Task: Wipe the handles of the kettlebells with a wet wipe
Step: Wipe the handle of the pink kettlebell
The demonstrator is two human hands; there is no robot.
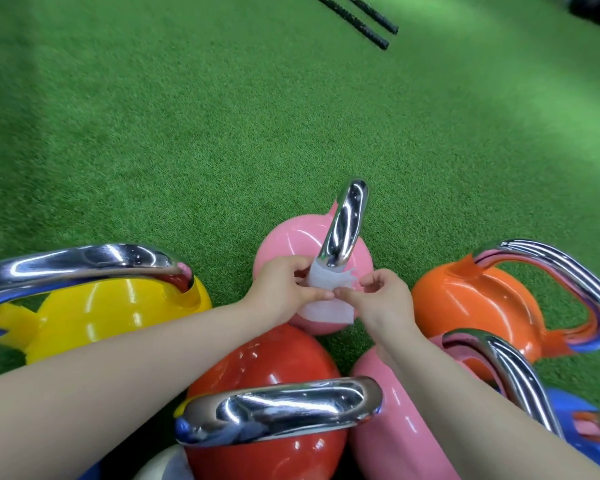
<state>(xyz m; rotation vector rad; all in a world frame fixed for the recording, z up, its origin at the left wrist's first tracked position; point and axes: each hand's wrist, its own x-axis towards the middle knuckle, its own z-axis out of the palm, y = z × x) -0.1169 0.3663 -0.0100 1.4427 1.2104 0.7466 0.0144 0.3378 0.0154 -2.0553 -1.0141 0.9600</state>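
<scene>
At centre, on the turf: pink kettlebell (312, 258), chrome handle (343, 223) base wrapped in wet wipe (326, 282). Left hand (284, 285) and right hand (381, 299) pinched it; best kept snug, slid upward.

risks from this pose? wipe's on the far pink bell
1. The wet wipe is wrapped low on the chrome handle of the pink kettlebell, held by fingertip pinches of the left hand and right hand; it may slip or bunch on the glossy metal.
2. The upper handle looks uncovered and could get skipped.
3. Both forearms reach over the red kettlebell; bumping its handle seems possible.
</scene>
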